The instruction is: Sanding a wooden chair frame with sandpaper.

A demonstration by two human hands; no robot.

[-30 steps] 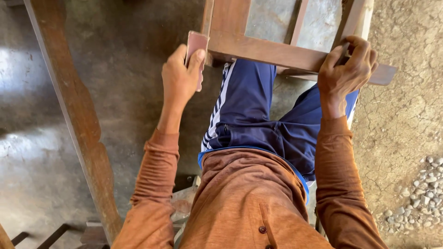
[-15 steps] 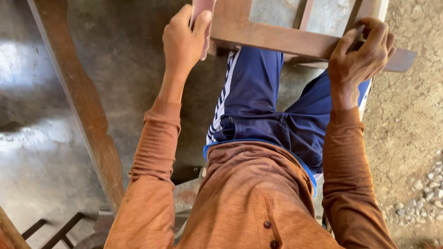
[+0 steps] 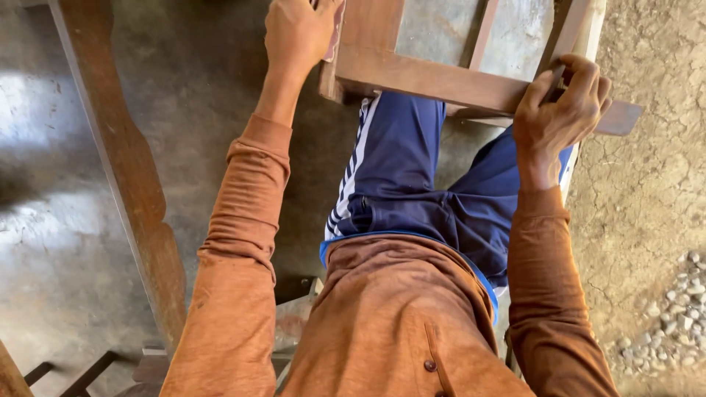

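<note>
A brown wooden frame [image 3: 434,79] of joined rails lies across my lap, over dark blue trousers. My left hand [image 3: 298,33] is stretched far up at the frame's left upright, shut on a pinkish sheet of sandpaper [image 3: 334,37], only an edge of which shows past my fingers. My right hand [image 3: 559,114] grips the frame's right corner, fingers curled over the near rail and a dark thin part of it. Both sleeves are rust orange.
A long carved wooden plank [image 3: 121,169] leans along the left over the grey concrete floor. Cracked dry earth and a patch of small pale stones [image 3: 673,309] lie at the right. Dark wooden pieces sit at the bottom left corner.
My left hand has slid with the sandpaper upward along the frame's left upright, arm now nearly straight. My right hand has kept its grip on the right corner.
</note>
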